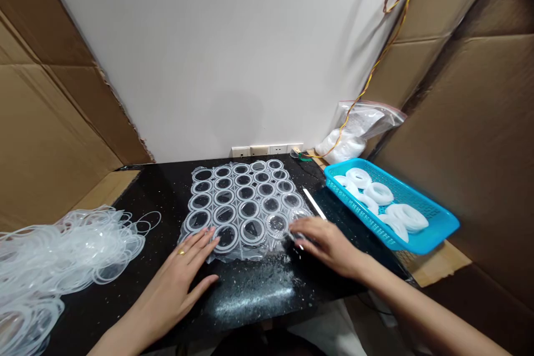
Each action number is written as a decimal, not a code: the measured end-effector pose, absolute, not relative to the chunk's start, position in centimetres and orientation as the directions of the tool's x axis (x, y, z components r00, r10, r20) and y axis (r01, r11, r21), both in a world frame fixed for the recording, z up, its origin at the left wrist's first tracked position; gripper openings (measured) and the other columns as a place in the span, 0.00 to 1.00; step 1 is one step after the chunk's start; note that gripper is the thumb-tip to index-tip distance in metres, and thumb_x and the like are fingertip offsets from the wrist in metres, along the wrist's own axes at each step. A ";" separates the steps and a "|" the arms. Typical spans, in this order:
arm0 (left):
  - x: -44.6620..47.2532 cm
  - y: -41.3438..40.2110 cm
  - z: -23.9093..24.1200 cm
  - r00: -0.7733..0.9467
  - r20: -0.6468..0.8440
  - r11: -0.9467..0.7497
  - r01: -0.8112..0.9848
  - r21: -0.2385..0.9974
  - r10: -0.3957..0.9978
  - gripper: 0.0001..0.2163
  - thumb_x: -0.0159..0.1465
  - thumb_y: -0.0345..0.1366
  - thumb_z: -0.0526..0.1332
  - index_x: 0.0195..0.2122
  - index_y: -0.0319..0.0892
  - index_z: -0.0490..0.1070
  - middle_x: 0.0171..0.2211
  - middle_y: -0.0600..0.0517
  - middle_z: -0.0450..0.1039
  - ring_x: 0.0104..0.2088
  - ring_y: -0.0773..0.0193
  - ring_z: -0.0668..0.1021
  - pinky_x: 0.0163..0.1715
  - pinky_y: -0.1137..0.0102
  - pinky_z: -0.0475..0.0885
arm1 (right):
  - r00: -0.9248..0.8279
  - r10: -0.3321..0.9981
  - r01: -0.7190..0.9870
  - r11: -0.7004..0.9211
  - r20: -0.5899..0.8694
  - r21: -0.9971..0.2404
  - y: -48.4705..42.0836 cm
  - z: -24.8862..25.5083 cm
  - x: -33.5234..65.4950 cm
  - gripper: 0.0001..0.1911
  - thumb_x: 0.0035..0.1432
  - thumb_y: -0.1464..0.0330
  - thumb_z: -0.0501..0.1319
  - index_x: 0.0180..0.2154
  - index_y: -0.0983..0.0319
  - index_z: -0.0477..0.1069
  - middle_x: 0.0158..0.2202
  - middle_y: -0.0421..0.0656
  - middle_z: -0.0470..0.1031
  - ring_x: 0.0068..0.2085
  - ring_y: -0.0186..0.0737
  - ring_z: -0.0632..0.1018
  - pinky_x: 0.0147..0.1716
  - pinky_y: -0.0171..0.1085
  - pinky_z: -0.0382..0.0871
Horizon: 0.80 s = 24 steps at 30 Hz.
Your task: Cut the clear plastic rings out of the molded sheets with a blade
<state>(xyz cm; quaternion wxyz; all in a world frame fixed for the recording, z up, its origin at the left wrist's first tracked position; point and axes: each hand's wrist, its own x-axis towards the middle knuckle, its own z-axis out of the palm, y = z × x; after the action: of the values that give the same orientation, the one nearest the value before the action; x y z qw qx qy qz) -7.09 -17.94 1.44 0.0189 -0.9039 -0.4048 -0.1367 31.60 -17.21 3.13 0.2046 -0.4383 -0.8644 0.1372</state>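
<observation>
A translucent moulded sheet of silicone-like rings (238, 204), arranged in rows, lies flat on the black table in front of me. My left hand (183, 270) rests at its front left corner, fingers stretched out over the edge and thumb apart; a gold ring (181, 252) is on one finger. At the front right corner, my right hand (323, 242) has its fingers and thumb curled around the sheet's edge. The corner ring there is partly hidden by my fingers and looks slightly lifted and crumpled. A thin white stick (314, 203), perhaps a pen, lies just beyond my right hand.
A heap of clear rings (83, 250) covers the table's left side. On the right stands a blue plastic basket (438, 231) with several white ring bundles. Behind it sits a zip bag (359, 125). White bits dot the black table (254, 295). Sockets (267, 150) line the wall.
</observation>
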 end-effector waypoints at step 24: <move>-0.5 -16.1 2.8 0.769 0.166 -0.769 0.546 0.333 0.617 0.17 0.71 0.43 0.52 0.59 0.49 0.67 0.63 0.51 0.63 0.64 0.55 0.65 0.62 0.55 0.65 | 0.228 0.856 0.768 0.136 0.464 -0.626 -12.1 3.8 35.5 0.11 0.57 0.64 0.58 0.30 0.64 0.73 0.25 0.42 0.75 0.26 0.37 0.74 0.27 0.34 0.65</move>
<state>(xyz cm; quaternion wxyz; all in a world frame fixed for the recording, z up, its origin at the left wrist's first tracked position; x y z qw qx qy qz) -0.51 -16.06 2.80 -0.1337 -0.9309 -0.3123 -0.1342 35.55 -12.07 3.82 0.4291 -0.6554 -0.6194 0.0513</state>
